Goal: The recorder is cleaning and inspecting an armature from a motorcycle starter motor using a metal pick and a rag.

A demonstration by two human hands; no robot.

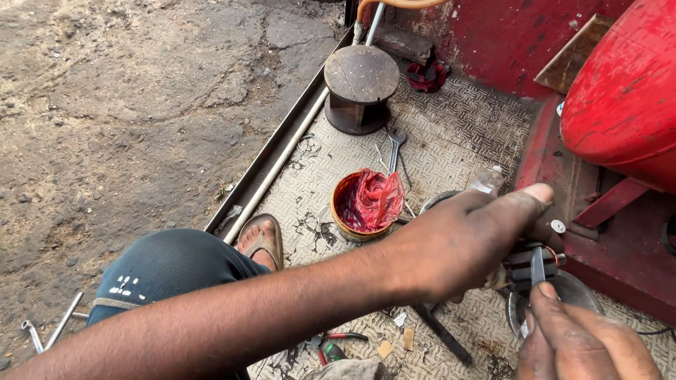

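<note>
Chequered steel floor (451,148), grease tin (366,204); left hand (458,246) grips dark motor part (531,264), right hand (584,341) pinches blade (537,266).

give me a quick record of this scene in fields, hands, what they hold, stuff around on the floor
left hand: left hand grips a dark metal motor part with copper windings
right hand: right hand presses a thin grey metal blade against that part
nearby: round tin of red grease, steel open-end spanner, round rusty metal stand
surface: patterned metal floor plate
other: red metal tank, sandalled foot
</note>
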